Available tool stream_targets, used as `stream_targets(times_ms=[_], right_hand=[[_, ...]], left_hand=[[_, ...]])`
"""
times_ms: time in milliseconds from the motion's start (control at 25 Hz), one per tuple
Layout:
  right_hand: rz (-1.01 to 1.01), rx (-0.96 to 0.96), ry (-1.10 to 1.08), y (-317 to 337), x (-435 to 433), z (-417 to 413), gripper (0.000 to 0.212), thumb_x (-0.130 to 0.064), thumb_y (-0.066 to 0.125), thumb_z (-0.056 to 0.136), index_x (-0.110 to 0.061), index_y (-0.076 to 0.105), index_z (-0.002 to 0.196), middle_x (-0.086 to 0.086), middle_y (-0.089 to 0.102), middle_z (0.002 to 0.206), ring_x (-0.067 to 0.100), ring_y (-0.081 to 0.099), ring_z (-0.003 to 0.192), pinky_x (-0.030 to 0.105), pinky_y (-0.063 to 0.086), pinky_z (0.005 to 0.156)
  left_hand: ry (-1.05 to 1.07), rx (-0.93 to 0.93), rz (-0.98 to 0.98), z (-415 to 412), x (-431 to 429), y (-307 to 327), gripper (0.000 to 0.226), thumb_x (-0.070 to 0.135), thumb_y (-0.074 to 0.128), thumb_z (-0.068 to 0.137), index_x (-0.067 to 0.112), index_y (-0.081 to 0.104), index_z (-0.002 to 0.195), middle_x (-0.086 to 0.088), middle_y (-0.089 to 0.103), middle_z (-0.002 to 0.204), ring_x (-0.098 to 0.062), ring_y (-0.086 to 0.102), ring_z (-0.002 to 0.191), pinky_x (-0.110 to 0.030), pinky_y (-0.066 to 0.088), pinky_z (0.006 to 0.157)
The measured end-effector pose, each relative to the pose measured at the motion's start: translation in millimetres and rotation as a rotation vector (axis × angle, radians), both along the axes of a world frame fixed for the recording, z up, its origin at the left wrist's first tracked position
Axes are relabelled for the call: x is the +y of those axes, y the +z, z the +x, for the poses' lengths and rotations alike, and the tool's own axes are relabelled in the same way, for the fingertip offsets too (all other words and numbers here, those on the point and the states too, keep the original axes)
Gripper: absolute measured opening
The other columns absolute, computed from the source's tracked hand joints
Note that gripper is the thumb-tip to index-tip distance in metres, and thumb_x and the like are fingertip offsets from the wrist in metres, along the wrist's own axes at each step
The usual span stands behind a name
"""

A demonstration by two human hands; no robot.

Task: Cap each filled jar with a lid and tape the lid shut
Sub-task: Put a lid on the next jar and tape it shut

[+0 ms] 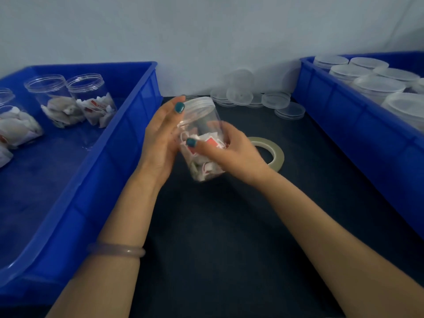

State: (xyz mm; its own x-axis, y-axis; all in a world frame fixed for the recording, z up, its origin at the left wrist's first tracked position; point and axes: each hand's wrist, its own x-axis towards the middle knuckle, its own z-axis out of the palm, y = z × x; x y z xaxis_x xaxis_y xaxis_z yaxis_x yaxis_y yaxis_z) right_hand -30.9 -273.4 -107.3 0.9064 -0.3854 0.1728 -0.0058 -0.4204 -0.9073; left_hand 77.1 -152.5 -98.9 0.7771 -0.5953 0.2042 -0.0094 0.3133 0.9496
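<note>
Two hands on one jar [203, 119] — lid [198, 102] already on, jar tilted over the dark table [206, 237]. Left hand [160, 141] cups the upper wall, thumb at the lid rim; right hand [231, 153] wraps the lower body, thumb across the front. Tape roll [276, 154] lies flat just behind the right hand.

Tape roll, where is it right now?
In the head view, the tape roll lies flat on the dark table, right of centre, partly hidden behind the right hand that holds the jar, left of the right blue bin.
</note>
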Motion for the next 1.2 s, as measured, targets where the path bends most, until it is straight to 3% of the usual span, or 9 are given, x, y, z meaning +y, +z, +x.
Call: stream_targets(times_ms=[120, 360, 480, 600, 840, 960, 1040, 1120, 1200], right_hand=[[-0.626, -0.017, -0.174, -2, 0, -3, 0.086, -0.080, 0.056, 0.065, -0.035, 0.041, 0.137, -0.015, 0.068, 0.101, 0.007, 0.066, 0.087, 0.034, 0.056, 0.071], [-0.372, -0.025, 0.028, -8, -18, -2, 0.070, -0.055, 0.082, 0.068, -0.037, 0.052, 0.129, -0.019, 0.070, 0.097, 0.001, 0.066, 0.088, 0.034, 0.056, 0.081], [-0.204, 0.071, 0.208, -9, -27, 0, 0.096, -0.046, 0.085, 0.070, -0.031, 0.031, 0.148, -0.020, 0.058, 0.123, -0.005, 0.060, 0.107, 0.021, 0.051, 0.091], [-0.545, 0.408, 0.236, -9, -47, -5, 0.130, -0.061, 0.087, 0.053, -0.038, 0.004, 0.151, -0.005, 0.024, 0.148, 0.012, 0.022, 0.139, 0.034, 0.027, 0.114], [-0.708, 0.679, 0.043, -6, -79, -10, 0.040, -0.056, 0.070, 0.081, -0.025, 0.058, 0.103, -0.007, 0.061, 0.104, 0.015, 0.057, 0.100, 0.034, 0.039, 0.084], [-0.790, 0.654, 0.005, -5, -82, -11, 0.030, -0.054, 0.055, 0.092, -0.024, 0.059, 0.091, -0.003, 0.063, 0.090, 0.013, 0.058, 0.078, 0.031, 0.042, 0.062], [-0.847, 0.598, -0.076, -8, -82, -9, 0.035, -0.052, 0.040, 0.098, -0.022, 0.053, 0.086, -0.002, 0.060, 0.083, 0.015, 0.056, 0.072, 0.032, 0.036, 0.059], [-0.584, 0.392, -0.247, -11, -76, -4, 0.037, -0.048, 0.036, 0.100, -0.016, 0.052, 0.093, -0.001, 0.058, 0.080, 0.020, 0.056, 0.071, 0.034, 0.037, 0.064], [0.007, 0.064, -0.332, -7, -62, 2, 0.031, -0.038, 0.043, 0.097, -0.008, 0.051, 0.093, -0.002, 0.051, 0.072, 0.017, 0.048, 0.065, 0.034, 0.037, 0.063]], left_hand=[[0.030, -0.066, 0.097, 0, -1, 0, 0.080, 0.050, 0.082, 0.067, 0.014, 0.055, 0.134, -0.004, 0.074, 0.113, -0.022, 0.071, 0.104, -0.042, 0.057, 0.091], [0.081, -0.206, 0.223, -1, -2, -5, 0.062, 0.059, 0.072, 0.069, 0.030, 0.066, 0.123, 0.005, 0.071, 0.118, -0.017, 0.068, 0.110, -0.050, 0.052, 0.098], [0.150, -0.316, 0.257, -2, -4, -4, 0.051, 0.057, 0.074, 0.074, 0.036, 0.065, 0.120, 0.017, 0.067, 0.119, -0.006, 0.065, 0.111, -0.040, 0.058, 0.089], [0.265, -0.372, 0.246, -3, -3, -2, 0.054, 0.055, 0.079, 0.073, 0.030, 0.064, 0.119, 0.022, 0.065, 0.115, 0.010, 0.060, 0.107, -0.019, 0.055, 0.081], [0.383, -0.503, 0.341, -3, -17, -4, 0.055, 0.056, 0.081, 0.069, 0.032, 0.060, 0.114, 0.024, 0.059, 0.115, 0.002, 0.057, 0.114, -0.024, 0.052, 0.091], [0.401, -0.668, 0.406, -9, -35, -3, 0.062, 0.066, 0.073, 0.065, 0.030, 0.060, 0.113, 0.019, 0.059, 0.115, 0.006, 0.052, 0.104, -0.003, 0.039, 0.081], [0.428, -0.789, 0.427, -9, -43, -4, 0.063, 0.065, 0.068, 0.073, 0.022, 0.061, 0.119, 0.005, 0.059, 0.124, -0.007, 0.051, 0.113, -0.007, 0.038, 0.088], [0.567, -1.030, 0.535, -8, -46, -6, 0.051, 0.052, 0.063, 0.089, 0.022, 0.058, 0.130, -0.006, 0.051, 0.140, -0.020, 0.044, 0.131, -0.025, 0.038, 0.105], [0.714, -1.361, 0.579, -14, -48, -10, 0.042, 0.030, 0.059, 0.097, 0.022, 0.054, 0.138, -0.010, 0.046, 0.147, -0.028, 0.040, 0.138, -0.041, 0.033, 0.115]])
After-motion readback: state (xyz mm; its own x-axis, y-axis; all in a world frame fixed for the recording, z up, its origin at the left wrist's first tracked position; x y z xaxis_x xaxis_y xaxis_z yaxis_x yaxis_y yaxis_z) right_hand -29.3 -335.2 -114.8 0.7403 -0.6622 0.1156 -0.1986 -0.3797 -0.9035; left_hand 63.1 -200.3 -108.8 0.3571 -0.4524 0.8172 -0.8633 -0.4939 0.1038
